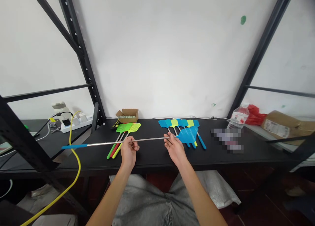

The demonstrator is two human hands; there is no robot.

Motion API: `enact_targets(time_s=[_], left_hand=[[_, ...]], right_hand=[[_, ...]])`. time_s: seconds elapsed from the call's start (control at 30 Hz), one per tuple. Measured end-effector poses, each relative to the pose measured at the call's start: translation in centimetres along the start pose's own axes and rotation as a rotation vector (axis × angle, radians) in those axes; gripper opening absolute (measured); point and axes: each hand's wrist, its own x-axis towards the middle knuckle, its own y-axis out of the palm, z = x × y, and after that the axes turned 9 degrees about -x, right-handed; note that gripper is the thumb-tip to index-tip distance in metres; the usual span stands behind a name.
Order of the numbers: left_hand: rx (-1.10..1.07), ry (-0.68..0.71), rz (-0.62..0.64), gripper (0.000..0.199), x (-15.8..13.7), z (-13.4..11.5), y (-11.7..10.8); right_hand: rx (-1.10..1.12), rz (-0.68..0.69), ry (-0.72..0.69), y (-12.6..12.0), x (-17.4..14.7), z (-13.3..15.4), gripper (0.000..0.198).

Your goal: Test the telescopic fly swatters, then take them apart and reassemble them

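Note:
A blue fly swatter (pixel 187 135) with a long metal shaft lies sideways in front of me, above the black table. Its blue handle points left and its flat head points right. My left hand (pixel 129 151) is closed around the middle of the shaft. Palm up, my right hand (pixel 175 148) holds the shaft close to the head, its fingers loosely curled. Behind the left hand lie several fly swatters with green heads (pixel 124 127). Beyond the right hand, a row of blue and yellow-green swatters (pixel 182 123) rests on the table, partly hidden by the held head.
A small open cardboard box (pixel 127 115) stands by the wall. On the left are a power strip (pixel 77 123) and a hanging yellow cable (pixel 78 163). A plastic bottle (pixel 238 117), red bag (pixel 255 115) and brown package (pixel 283 126) sit right. Black shelf posts (pixel 85 60) frame both sides.

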Motion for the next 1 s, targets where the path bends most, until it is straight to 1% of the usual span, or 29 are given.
enact_targets(time_s=[0.17, 0.27, 0.37, 0.5, 0.63, 0.73, 0.8, 0.87, 1.0], left_hand=[[0.174, -0.017, 0.138, 0.02, -0.1, 0.6, 0.0], [0.214, -0.042, 0.173, 0.022, -0.2, 0.6, 0.1], [0.132, -0.057, 0.114, 0.021, -0.2, 0.1, 0.2], [-0.072, -0.003, 0.006, 0.023, -0.2, -0.5, 0.0], [-0.179, 0.07, -0.049, 0.033, -0.1, -0.5, -0.4], [-0.196, 0.084, -0.062, 0.04, -0.2, -0.5, -0.4], [-0.182, 0.085, -0.051, 0.04, -0.3, -0.5, -0.2], [-0.152, 0.089, -0.037, 0.039, -0.4, -0.5, -0.1], [-0.063, 0.111, -0.045, 0.037, -0.5, 0.0, 0.0]], right_hand=[[-0.13, 0.072, -0.06, 0.1, -0.1, -0.6, 0.031], [-0.225, 0.132, -0.094, 0.3, -0.3, -0.8, 0.036], [-0.218, 0.136, -0.093, 0.4, -0.3, -0.8, 0.038], [-0.089, 0.036, -0.091, 0.2, -0.4, -0.3, 0.036], [0.002, -0.064, -0.167, -0.1, -0.6, 0.2, 0.038], [0.039, -0.163, -0.268, -0.4, -0.7, 0.5, 0.043], [0.047, -0.195, -0.31, -0.5, -0.8, 0.7, 0.047], [0.036, -0.196, -0.324, -0.6, -0.8, 0.7, 0.048], [-0.028, -0.168, -0.332, -0.3, -1.0, 0.2, 0.042]])
